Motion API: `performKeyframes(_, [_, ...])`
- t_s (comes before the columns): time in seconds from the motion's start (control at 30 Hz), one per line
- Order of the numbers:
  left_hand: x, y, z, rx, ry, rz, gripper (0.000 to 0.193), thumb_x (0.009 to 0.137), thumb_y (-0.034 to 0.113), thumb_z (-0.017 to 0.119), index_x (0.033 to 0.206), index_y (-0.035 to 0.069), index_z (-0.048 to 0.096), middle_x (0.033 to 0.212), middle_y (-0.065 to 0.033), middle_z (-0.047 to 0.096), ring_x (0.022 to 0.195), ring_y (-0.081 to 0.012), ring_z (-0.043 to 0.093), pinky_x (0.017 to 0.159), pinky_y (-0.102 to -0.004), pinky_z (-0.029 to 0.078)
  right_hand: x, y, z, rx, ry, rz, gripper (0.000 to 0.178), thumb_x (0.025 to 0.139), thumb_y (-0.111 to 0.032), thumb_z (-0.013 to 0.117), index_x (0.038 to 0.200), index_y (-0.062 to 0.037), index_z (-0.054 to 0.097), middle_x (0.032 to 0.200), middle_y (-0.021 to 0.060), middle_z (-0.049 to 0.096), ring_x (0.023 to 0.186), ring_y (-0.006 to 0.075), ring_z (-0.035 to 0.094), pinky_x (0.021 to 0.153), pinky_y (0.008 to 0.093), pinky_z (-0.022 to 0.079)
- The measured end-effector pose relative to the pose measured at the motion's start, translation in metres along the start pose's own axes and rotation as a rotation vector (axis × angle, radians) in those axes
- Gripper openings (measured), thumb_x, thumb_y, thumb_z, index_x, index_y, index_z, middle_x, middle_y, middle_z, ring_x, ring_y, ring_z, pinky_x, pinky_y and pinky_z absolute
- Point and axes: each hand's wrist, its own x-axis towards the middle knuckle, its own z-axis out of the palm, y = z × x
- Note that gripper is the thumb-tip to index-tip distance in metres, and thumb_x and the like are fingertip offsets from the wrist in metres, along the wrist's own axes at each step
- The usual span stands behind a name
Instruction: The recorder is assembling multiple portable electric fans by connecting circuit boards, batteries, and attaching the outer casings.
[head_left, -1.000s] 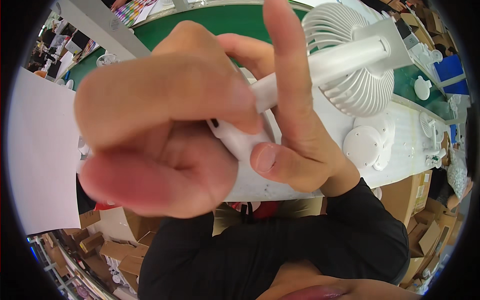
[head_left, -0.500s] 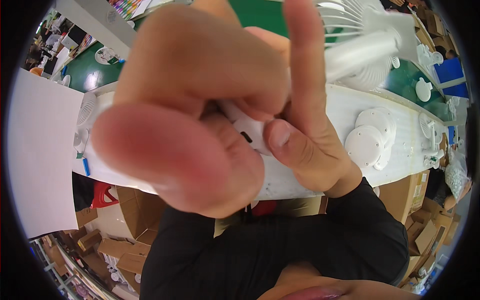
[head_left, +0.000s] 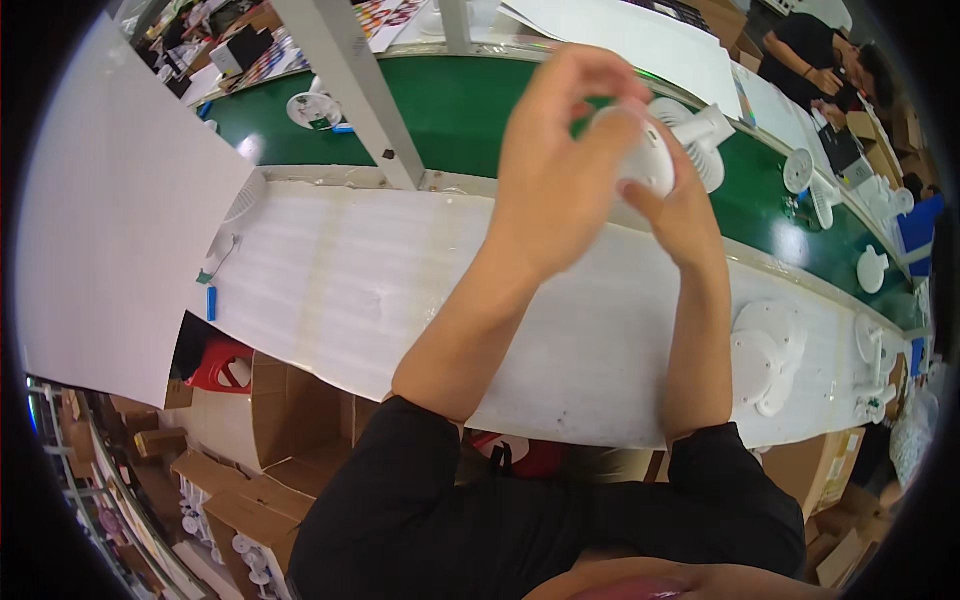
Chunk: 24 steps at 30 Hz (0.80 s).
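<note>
Both arms are stretched over the far side of the white bench [head_left: 380,300], toward the green belt. My left hand [head_left: 560,150] is closed round the left side of a small white fan, thumb lying over its rounded white part [head_left: 652,165]. My right hand [head_left: 692,215] grips the same part from the right. A small dark slot shows on its surface. Just beyond my fingers is a white fan head [head_left: 700,135]; whether it joins the held part is hidden by the hands.
A white panel [head_left: 120,230] stands at the left, near a grey post [head_left: 350,90]. Several round white bases [head_left: 755,365] lie at the right. A blue cylinder [head_left: 211,303] sits at the left edge. Fan parts line the green belt [head_left: 440,110]. A co-worker [head_left: 810,65] is far right.
My hands have moved from close before the camera out and away, over the bench's far edge, still holding the white fan. More of the bench and belt now shows.
</note>
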Motion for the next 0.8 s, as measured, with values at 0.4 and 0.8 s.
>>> performKeyframes(0.4, [-0.007,0.019,-0.005,0.084,-0.396,-0.148,0.006,0.085,0.005,0.06,0.086,0.001,0.064,0.082,-0.0038,0.067,0.072,-0.0124,0.055,0.063,-0.0235,0.042,0.002,0.082,-0.002,0.331,0.307,0.107,0.037,0.087,-0.014,0.062,0.122,-0.0028,0.064,0.112,0.0133,0.067,0.099,0.025,0.064,0.086,0.0318,0.051])
performKeyframes(0.8, [0.0,0.042,-0.025,0.039,-0.326,-0.076,0.003,0.08,0.003,0.063,0.082,0.001,0.062,0.066,-0.0047,0.06,0.055,-0.0142,0.046,0.051,-0.0264,0.036,0.045,0.031,0.155,0.232,-0.009,-0.068,0.013,0.092,-0.011,0.056,0.099,-0.01,0.067,0.071,-0.0042,0.052,0.065,0.0084,0.042,0.058,0.0225,0.035])
